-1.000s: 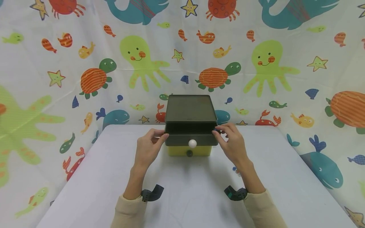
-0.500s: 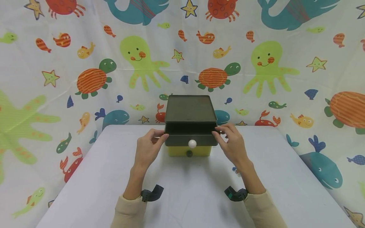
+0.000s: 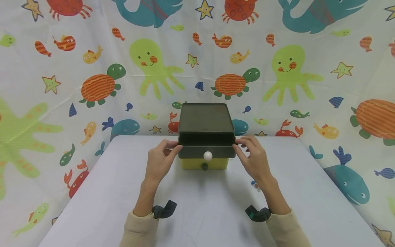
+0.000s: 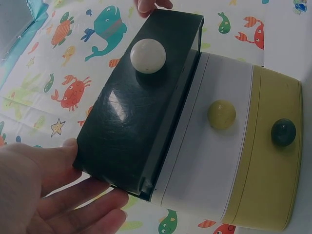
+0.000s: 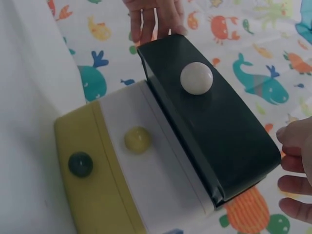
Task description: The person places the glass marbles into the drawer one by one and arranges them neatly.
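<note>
A small chest of drawers (image 3: 205, 116) stands on the table, its dark green top drawer (image 3: 192, 152) pulled out. The drawer's front carries a white knob (image 3: 208, 156). My left hand (image 3: 158, 159) grips the drawer's left end, thumb on the front and fingers at the side. My right hand (image 3: 255, 159) is at the opposite end; in the right wrist view its loosely bent fingers (image 5: 297, 185) stand just off the corner, holding nothing. Below are a white drawer (image 4: 200, 146) with a yellow knob (image 4: 222, 114) and a yellow drawer (image 4: 265, 180) with a dark green knob (image 4: 283, 132).
Several small blue and white pieces (image 3: 255, 185) lie on the white table (image 3: 197, 212) by my right wrist. Behind the chest hangs a curtain (image 3: 197, 31) printed with sea animals. Dark wrist cameras sit on both wrists.
My right hand has shifted slightly right, away from the drawer's corner. A bit of blue at its fingertips one second ago no longer shows. Left hand and drawer have stayed put.
</note>
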{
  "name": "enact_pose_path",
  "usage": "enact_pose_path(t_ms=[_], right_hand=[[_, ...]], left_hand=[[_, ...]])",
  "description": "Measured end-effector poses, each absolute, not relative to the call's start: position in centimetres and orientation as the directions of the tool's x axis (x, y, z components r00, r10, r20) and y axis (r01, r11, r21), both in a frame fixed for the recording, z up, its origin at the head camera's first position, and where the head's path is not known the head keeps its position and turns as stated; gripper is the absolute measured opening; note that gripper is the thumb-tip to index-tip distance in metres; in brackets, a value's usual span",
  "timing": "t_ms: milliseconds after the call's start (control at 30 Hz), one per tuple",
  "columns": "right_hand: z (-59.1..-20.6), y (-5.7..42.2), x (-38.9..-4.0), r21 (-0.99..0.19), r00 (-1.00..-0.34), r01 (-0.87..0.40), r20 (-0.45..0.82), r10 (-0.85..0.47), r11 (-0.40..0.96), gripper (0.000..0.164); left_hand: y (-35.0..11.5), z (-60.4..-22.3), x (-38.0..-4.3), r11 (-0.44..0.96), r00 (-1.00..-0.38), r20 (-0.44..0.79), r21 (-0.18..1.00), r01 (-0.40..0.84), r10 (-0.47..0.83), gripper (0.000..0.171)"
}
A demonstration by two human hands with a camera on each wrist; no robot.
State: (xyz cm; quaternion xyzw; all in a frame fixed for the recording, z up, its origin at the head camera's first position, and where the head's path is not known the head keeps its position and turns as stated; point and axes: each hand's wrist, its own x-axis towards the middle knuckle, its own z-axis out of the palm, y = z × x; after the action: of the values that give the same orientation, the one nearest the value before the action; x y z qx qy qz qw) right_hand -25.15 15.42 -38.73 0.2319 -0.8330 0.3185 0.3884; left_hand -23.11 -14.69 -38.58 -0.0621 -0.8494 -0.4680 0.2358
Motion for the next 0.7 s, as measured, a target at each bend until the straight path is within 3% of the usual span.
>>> enact_pose_path(t_ms=[700], right_hand=[[-39.3, 16.5, -24.5, -0.341, -0.59, -0.605, 0.799, -0.117, 0.719, 0.029]], left_hand=[[-14.7, -38.7, -23.2, 0.552, -0.877, 0.465, 0.765, 0.333, -0.116, 0.031]])
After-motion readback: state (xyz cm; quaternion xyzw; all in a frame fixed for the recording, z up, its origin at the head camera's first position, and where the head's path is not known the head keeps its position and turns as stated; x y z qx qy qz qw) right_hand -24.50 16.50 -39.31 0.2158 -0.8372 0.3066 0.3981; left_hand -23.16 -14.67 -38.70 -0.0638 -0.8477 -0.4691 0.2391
